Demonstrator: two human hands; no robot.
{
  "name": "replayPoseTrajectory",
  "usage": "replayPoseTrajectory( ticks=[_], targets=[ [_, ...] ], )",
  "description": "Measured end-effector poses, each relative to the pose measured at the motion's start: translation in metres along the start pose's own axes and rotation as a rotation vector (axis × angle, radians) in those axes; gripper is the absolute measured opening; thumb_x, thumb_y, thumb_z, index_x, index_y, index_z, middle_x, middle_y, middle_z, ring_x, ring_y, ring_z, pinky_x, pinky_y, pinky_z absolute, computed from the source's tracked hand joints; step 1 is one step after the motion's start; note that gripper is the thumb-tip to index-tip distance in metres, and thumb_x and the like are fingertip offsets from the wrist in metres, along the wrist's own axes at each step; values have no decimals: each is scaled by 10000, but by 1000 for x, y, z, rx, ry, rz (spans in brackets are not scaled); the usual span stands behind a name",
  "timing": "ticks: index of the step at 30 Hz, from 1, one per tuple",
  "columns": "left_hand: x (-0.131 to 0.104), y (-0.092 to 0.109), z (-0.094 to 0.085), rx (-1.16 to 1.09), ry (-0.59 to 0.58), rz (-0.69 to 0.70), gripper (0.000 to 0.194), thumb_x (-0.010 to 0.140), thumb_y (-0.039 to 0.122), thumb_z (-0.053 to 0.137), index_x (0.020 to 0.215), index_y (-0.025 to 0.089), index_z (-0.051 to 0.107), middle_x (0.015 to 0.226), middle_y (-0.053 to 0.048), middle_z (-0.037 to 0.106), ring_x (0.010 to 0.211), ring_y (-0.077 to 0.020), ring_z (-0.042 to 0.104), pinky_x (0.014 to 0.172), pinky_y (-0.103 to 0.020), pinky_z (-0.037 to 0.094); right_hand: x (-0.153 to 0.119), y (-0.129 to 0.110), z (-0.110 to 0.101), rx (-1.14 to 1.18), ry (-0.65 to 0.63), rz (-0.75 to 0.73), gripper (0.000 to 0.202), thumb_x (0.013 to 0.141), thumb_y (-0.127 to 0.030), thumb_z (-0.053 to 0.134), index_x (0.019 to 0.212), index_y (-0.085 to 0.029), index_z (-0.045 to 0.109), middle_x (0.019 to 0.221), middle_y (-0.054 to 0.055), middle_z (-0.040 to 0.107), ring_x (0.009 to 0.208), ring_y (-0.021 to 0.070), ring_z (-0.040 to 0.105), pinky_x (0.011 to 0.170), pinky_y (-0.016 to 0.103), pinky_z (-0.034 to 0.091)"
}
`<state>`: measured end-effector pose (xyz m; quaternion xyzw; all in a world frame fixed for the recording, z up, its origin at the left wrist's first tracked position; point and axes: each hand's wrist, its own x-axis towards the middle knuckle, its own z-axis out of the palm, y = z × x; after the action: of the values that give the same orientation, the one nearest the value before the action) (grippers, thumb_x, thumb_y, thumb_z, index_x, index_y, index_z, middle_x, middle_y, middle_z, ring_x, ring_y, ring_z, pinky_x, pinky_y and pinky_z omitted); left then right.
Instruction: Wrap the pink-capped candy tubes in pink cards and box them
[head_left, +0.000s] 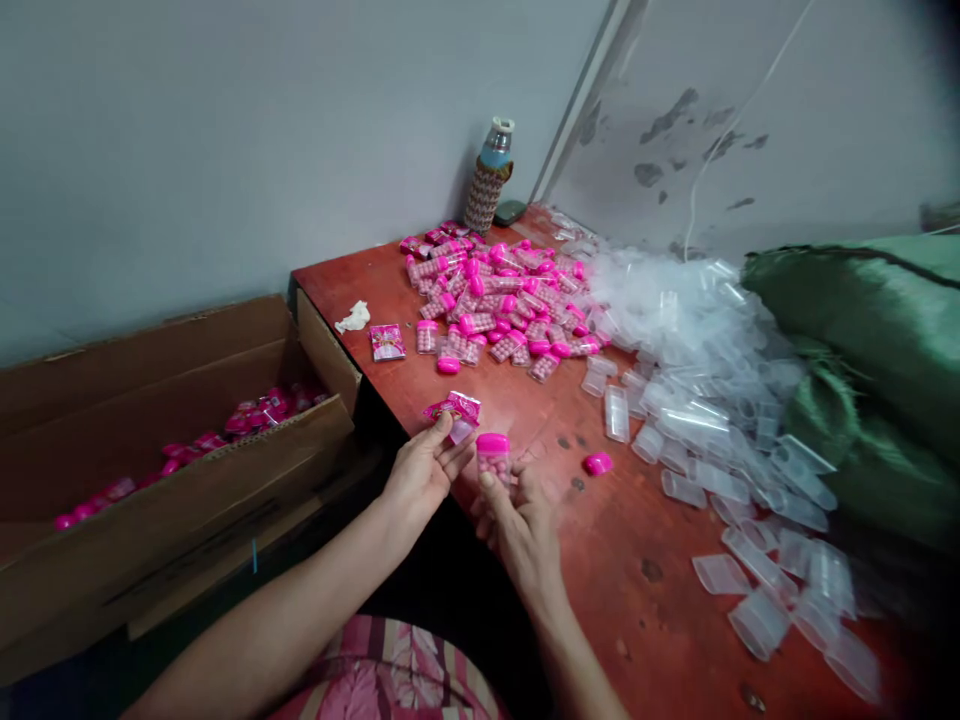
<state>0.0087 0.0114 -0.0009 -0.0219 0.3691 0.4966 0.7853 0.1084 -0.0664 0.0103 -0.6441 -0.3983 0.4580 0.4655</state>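
Observation:
My left hand (pixel 426 462) pinches a pink printed wrapper (pixel 459 408) over the near edge of the red table (pixel 615 560). Just to its right, my right hand (pixel 521 515) grips a small clear bottle (pixel 493 460) of pink balls, upright, with a pink cap on top. The wrapper and the bottle are close together. A loose pink cap (pixel 598 463) lies on the table to the right. Behind the hands is a heap of filled bottles with pink caps (pixel 499 290). A flat pink packet (pixel 387 342) rests near the left edge.
Clear empty containers (pixel 697 400) are piled at the right beside a green sack (pixel 885 380). A flask in a knitted cover (pixel 486 185) stands at the back. Left of the table, a cardboard box (pixel 225 480) holds pink packed items. White crumpled paper (pixel 353 317) lies near the corner.

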Motion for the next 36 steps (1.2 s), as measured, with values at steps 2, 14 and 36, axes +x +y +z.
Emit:
replayPoseTrajectory(
  ticks=[2, 14, 36],
  targets=[
    [-1, -3, 1, -4, -38, 14, 54, 731, 137, 619, 772, 110, 595, 707, -60, 663, 627, -146, 642, 633, -265, 539, -1, 2, 9, 11, 17, 6, 275, 791, -436, 506, 926, -198, 469, 544, -48, 546, 354, 78, 471, 305, 162, 339],
    [-6, -7, 2, 189, -226, 42, 228, 645, 280, 704, 690, 104, 566, 586, -20, 601, 501, -101, 562, 492, -204, 462, 7, 13, 10, 148, -94, 1, 226, 820, -408, 486, 872, -189, 459, 545, -58, 531, 354, 51, 449, 311, 134, 315],
    [-4, 2, -2, 712, -438, 19, 227, 678, 290, 655, 599, 83, 606, 567, -58, 622, 447, -138, 561, 412, -244, 434, 11, 20, 0, 247, -120, -26, 190, 799, -354, 544, 848, -191, 462, 517, -72, 528, 337, 43, 416, 312, 131, 289]
  ],
)
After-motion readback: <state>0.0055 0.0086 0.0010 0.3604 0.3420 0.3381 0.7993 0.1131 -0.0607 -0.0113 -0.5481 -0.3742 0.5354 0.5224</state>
